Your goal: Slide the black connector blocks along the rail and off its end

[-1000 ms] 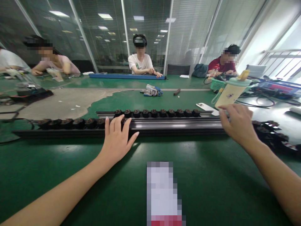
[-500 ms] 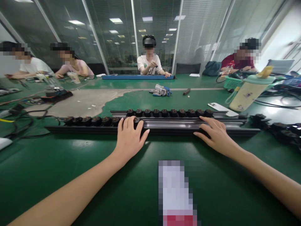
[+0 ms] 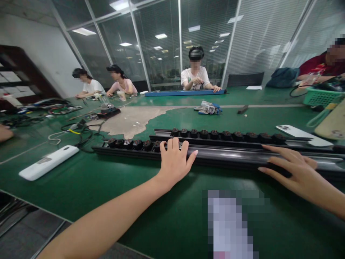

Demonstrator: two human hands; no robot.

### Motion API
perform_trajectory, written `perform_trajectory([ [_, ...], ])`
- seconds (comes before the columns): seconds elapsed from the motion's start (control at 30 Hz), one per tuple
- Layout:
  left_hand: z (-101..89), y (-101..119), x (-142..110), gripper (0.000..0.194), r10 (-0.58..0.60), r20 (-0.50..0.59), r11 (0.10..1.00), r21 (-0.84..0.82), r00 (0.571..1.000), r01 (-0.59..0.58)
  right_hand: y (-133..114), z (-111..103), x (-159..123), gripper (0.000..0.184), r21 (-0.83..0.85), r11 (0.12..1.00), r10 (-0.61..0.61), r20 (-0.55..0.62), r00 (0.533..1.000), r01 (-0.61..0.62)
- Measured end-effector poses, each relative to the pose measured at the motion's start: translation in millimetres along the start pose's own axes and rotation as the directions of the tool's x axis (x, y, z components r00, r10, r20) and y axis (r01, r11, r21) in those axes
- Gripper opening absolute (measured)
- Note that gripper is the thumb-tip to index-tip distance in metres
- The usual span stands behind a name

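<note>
A long black metal rail (image 3: 221,154) lies across the table before me, with a row of small black socket modules (image 3: 137,144) in its left part. My left hand (image 3: 174,163) is closed over the right end of that row; its fingers grip a module they partly hide, and the thumb lies by the rail's front edge. Further right my right hand (image 3: 295,167) straddles the same rail, fingers on top and thumb at the front side. A dark shape shows under its palm, too shaded to make out. Behind stands a second rail (image 3: 161,132) with several similar modules.
A white phone (image 3: 304,135) lies behind the rails at right, near a pale bottle (image 3: 332,120) and a green basket (image 3: 320,97). A white elongated device (image 3: 50,162) and cables are at left. Gloves (image 3: 208,108) lie further back. Several people sit around the table.
The view has turned left, so the white device at left shows. Both hands stay on the front rail; the right hand sits farther from the left.
</note>
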State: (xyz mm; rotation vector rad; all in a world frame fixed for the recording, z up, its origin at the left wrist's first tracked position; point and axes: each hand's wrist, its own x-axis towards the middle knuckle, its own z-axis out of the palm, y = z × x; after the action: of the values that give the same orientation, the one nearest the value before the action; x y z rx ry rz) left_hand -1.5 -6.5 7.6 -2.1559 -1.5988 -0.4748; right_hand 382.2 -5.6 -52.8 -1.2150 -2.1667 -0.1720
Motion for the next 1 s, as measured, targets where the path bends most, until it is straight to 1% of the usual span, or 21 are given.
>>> perform_trajectory([
  [0.13,-1.9,0.6,-0.8,0.043,-0.031,-0.005,0.999,0.012,1.000,0.031,-8.6,-2.9,-2.6,0.025,-0.070,0.996,-0.054,-0.027,0.998,0.052],
  [0.23,-3.1,0.1,-0.6,0.040,-0.049,0.005,0.999,0.026,0.999,0.048,-17.7,-7.4,-2.4,0.027,-0.134,0.986,-0.099,-0.001,0.995,0.098],
  [0.37,-7.3,0.7,-0.3,0.036,-0.059,0.015,0.997,0.055,0.998,0.058,-25.0,-13.0,-0.6,0.026,-0.071,0.990,-0.113,0.089,0.990,0.120],
  [0.47,-12.7,0.9,0.6,0.035,-0.068,-0.005,0.991,0.114,0.998,0.068,-27.6,-16.2,1.5,0.027,-0.048,0.993,-0.098,0.120,0.988,0.105],
  [0.57,-18.9,-1.2,1.8,0.045,-0.118,-0.061,0.971,0.200,0.991,0.128,-30.6,-18.3,3.4,0.027,-0.038,0.995,-0.090,0.127,0.988,0.096],
  [0.63,-22.8,-3.8,2.5,0.049,-0.162,-0.065,0.961,0.216,0.985,0.172,-32.3,-18.4,4.2,0.027,-0.040,0.995,-0.091,0.123,0.988,0.096],
  [0.67,-24.5,-5.2,2.8,0.050,-0.182,-0.059,0.956,0.223,0.982,0.191,-32.7,-18.0,4.3,0.027,-0.044,0.994,-0.093,0.119,0.988,0.099],
  [0.73,-27.2,-7.5,3.1,0.051,-0.208,-0.010,0.949,0.242,0.978,0.204,-32.7,-16.4,4.2,0.027,-0.065,0.992,-0.099,0.108,0.989,0.106],
  [0.83,-29.4,-8.0,3.4,0.049,-0.193,0.050,0.950,0.261,0.980,0.174,-31.1,-13.9,3.1,0.027,-0.106,0.987,-0.110,0.092,0.990,0.119],
  [1.0,-29.5,-3.1,4.4,0.044,-0.158,0.094,0.953,0.275,0.983,0.126,-31.5,-13.1,3.5,0.026,-0.131,0.979,-0.143,0.088,0.986,0.154],
])
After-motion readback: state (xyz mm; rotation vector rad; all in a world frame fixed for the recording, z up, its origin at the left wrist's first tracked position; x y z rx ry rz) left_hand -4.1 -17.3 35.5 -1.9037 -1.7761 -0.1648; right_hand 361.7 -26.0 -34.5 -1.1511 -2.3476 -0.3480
